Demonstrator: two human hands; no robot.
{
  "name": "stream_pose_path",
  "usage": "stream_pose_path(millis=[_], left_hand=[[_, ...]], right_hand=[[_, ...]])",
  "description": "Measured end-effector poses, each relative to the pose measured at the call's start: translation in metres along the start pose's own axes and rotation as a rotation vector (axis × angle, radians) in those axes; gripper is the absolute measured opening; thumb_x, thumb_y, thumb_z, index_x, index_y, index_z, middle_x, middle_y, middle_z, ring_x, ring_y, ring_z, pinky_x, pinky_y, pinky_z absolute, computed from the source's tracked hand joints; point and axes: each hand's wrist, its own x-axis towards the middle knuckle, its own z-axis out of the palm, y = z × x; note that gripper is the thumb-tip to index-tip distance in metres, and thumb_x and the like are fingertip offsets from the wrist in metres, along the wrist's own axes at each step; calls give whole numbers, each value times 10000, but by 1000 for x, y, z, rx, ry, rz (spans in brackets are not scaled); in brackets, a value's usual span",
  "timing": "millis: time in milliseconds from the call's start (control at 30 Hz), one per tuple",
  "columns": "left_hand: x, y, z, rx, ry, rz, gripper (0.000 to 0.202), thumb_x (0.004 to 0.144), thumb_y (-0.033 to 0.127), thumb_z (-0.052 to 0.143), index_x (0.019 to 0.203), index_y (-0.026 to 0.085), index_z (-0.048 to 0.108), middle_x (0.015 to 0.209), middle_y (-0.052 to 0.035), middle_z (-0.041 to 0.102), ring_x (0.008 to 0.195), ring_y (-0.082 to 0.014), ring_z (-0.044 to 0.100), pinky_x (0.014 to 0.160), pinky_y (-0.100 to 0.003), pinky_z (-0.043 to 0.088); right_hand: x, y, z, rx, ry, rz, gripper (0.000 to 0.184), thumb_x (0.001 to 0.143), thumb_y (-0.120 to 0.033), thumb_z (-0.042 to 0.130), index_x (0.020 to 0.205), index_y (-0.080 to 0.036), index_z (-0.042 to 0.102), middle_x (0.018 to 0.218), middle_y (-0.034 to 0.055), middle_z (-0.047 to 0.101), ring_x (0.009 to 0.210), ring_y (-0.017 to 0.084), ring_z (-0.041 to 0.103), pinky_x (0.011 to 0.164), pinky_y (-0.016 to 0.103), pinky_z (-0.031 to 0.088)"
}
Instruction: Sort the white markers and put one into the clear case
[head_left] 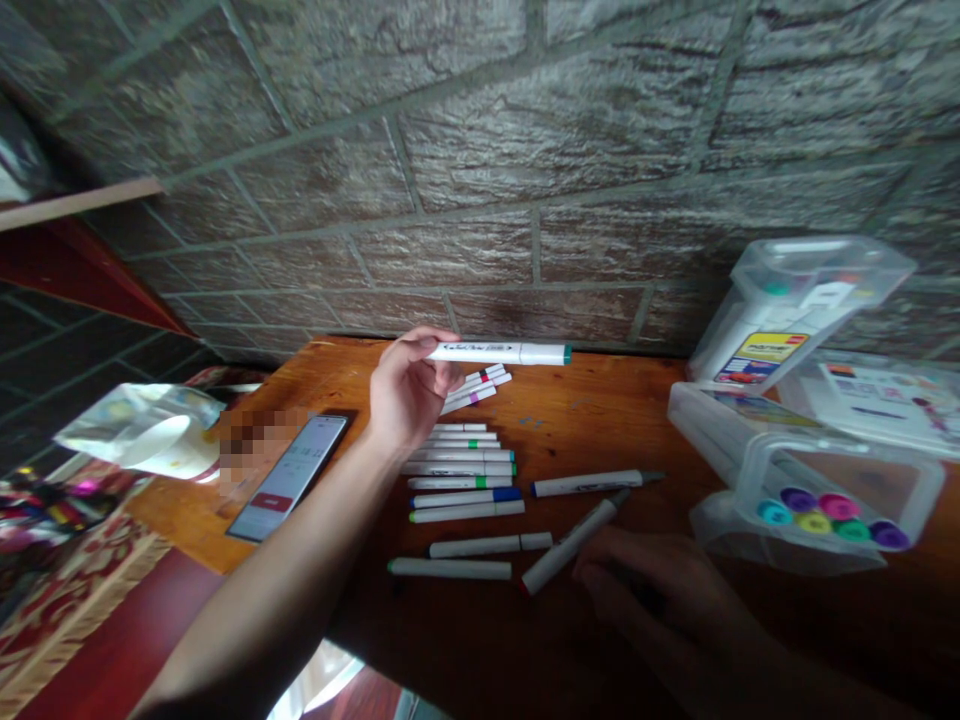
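Observation:
My left hand (pixel 412 390) is raised above the back of the table, closed around a white marker (pixel 502 352) with a teal end and black lettering. Below it, several white markers (pixel 469 455) with coloured bands lie in a rough column. Low on the right, in deep shadow, is my right hand (pixel 660 590), its fingers loosely bent and nothing visible between them. Its fingertips are beside a slanted red-ended marker (pixel 570 545); whether they touch it I cannot tell. A blue-ended marker (pixel 589 484) lies just behind that one.
Clear plastic cases (pixel 787 320) stand at the right, one with several colourful marker ends (pixel 816 504) showing. On the left are a phone (pixel 289 475) and a white cup (pixel 172 447). A stone-patterned wall (pixel 480 240) closes off the wooden table's back edge.

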Motion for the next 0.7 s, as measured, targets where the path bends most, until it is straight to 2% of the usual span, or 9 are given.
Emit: stream_pose_path(millis=[100, 333, 700], left_hand=[[-2, 1, 2, 0, 5, 5, 173, 757, 197, 604, 763, 141, 767, 442, 21, 497, 420, -96, 414, 488, -236, 395], [-4, 5, 6, 19, 32, -26, 204, 720, 161, 578, 747, 131, 778, 423, -17, 477, 436, -124, 414, 480, -260, 394], [-7, 10, 18, 79, 124, -56, 198, 688, 176, 570, 678, 159, 767, 408, -12, 444, 423, -119, 381, 478, -272, 366]], right_hand=[[0, -3, 0, 7, -8, 9, 310, 1051, -295, 469, 916, -194, 729, 720, 7, 627, 630, 146, 580, 605, 257, 410], [-1, -10, -3, 51, 4, -4, 317, 1015, -259, 465, 870, -139, 720, 684, -7, 544, 585, 128, 492, 566, 249, 366], [0, -7, -1, 48, 66, -84, 228, 951, -190, 525, 840, -146, 720, 630, -34, 498, 528, 110, 437, 514, 225, 330]])
